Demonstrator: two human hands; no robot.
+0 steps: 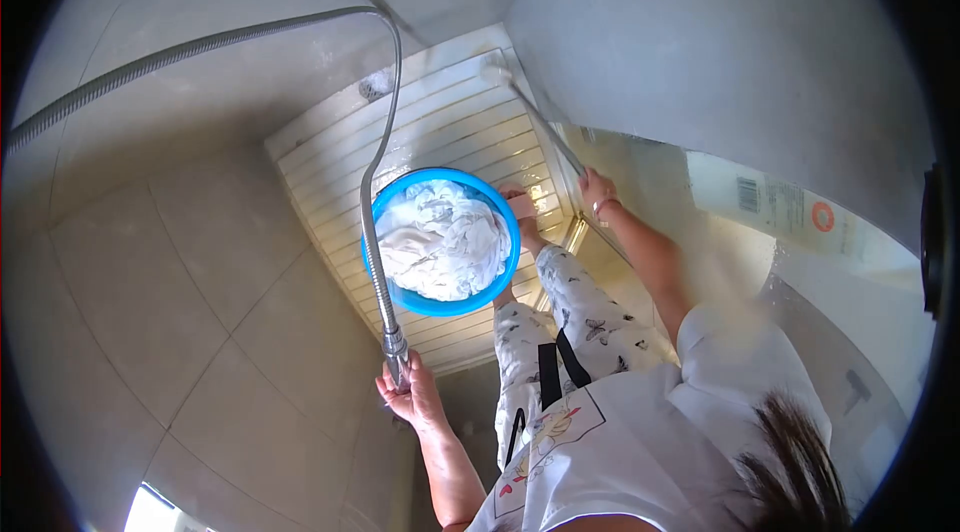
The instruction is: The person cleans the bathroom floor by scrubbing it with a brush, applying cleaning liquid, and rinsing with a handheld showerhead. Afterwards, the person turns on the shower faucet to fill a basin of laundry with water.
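My left hand [412, 398] is closed around a shower head [398, 369], whose metal hose [372, 232] rises from it and passes over the rim of a blue basin [448, 308]. In the basin lies a heap of wet-looking white laundry [445, 237]. On the other side, my right hand [598, 190] grips a long-handled brush [547, 125] by its grey handle. The pale head of the brush is blurred and lies by the far corner of the slatted floor.
The basin stands on a pale slatted floor [440, 112], close to my feet in pink slippers [521, 205]. A drain [376, 85] sits at the far edge. Grey tiled walls [200, 332] close in on the left. At right is a panel with a printed label [790, 207].
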